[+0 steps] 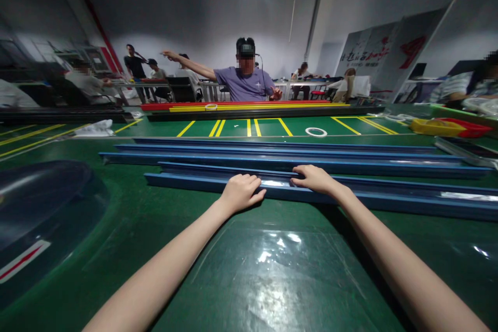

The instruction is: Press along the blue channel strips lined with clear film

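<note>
A long blue channel-shaped profile (389, 202) lies across the green table in front of me, its trough facing up. My left hand (241, 193) is curled over it, thumb at the near wall and fingers reaching into the trough. To its right, my right hand (314, 179) has its fingers over the far wall and its thumb inside the trough. A shiny clear patch (275, 183) shows in the trough between both hands. Just behind lie more blue profiles (202, 158), roughly parallel to the held one.
At left stands a dark rounded object (42, 202) with a red-arrow label. Beyond the blue profiles are a white ring (316, 132), yellow tape lines, and stacked red, yellow and black profiles (252, 113). Yellow and red trays (439, 127) sit right. A person (243, 83) faces me across the table.
</note>
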`<control>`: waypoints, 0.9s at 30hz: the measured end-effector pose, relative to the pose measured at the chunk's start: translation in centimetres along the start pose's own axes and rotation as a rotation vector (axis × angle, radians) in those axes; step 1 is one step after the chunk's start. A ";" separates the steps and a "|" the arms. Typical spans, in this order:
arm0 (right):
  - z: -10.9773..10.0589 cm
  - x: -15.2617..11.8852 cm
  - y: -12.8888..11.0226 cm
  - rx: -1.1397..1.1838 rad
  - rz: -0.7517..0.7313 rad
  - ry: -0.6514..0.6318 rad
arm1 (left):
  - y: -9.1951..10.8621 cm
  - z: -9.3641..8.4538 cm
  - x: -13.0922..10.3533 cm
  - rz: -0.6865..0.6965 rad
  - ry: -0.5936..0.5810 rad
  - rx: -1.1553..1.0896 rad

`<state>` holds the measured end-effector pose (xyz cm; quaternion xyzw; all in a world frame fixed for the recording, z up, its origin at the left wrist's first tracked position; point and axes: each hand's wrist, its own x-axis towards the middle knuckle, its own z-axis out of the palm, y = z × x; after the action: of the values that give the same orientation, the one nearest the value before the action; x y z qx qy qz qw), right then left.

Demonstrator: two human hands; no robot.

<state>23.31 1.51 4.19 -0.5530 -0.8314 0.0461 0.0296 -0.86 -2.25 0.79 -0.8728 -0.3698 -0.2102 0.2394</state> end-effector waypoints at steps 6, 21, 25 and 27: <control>0.0 -0.1 0.0 -0.002 0.008 -0.004 | 0.0 0.0 0.0 0.003 0.010 0.002; 0.0 -0.1 -0.1 0.012 0.001 0.010 | 0.0 0.0 0.0 0.006 0.014 -0.005; -0.1 -0.1 -0.1 0.008 0.000 0.003 | 0.0 0.1 0.0 0.006 0.017 -0.003; -0.1 -0.1 -0.2 0.007 0.000 0.002 | 0.0 0.1 0.0 0.004 0.018 -0.001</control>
<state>23.20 1.40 4.34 -0.5528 -0.8312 0.0484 0.0323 -0.85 -2.21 0.70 -0.8718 -0.3656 -0.2178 0.2425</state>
